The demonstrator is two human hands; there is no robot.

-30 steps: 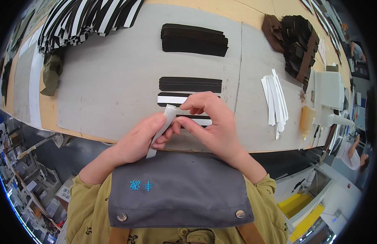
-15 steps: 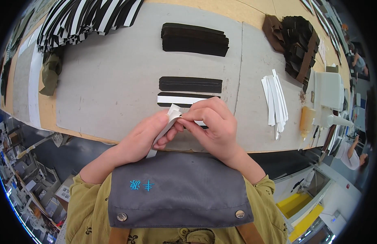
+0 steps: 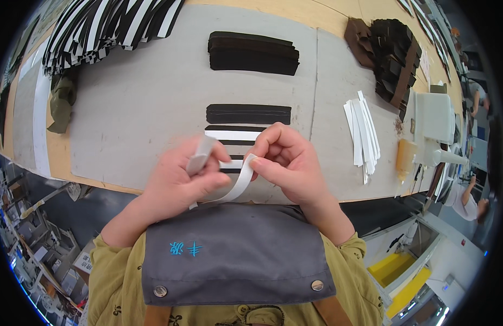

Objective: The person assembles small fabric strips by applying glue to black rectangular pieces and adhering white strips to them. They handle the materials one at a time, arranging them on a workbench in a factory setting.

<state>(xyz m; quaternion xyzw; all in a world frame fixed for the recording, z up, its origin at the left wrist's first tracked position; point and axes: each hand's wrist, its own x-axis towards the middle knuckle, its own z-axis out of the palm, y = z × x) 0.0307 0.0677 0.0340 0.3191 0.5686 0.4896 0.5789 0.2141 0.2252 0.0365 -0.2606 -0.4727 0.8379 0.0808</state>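
Note:
My right hand [image 3: 289, 163] pinches the end of a white strip [image 3: 241, 182] between thumb and forefinger. The strip curves down toward the table's front edge, under my left hand [image 3: 178, 171]. Slightly blurred, my left hand holds more white strips [image 3: 201, 155] in its bent fingers, with their ends sticking up. Just beyond the hands lies a black strip with a white band [image 3: 232, 135] along it. Nearer to me, a second banded black strip [image 3: 230, 169] is partly covered by the hands. Farther back lies a plain black strip [image 3: 249, 114].
A stack of black pieces [image 3: 254, 53] lies farther back on the grey mat [image 3: 132, 119]. Loose white strips [image 3: 363, 133] fan out at right, near an amber bottle [image 3: 407, 157] and a white machine [image 3: 433, 119]. Black-and-white strips [image 3: 110, 27] hang together far left; a dark bundle [image 3: 393, 60] sits far right.
My hands have moved apart, the left one shifting left with its white strips. A single white strip has come away from them, its end in my right hand.

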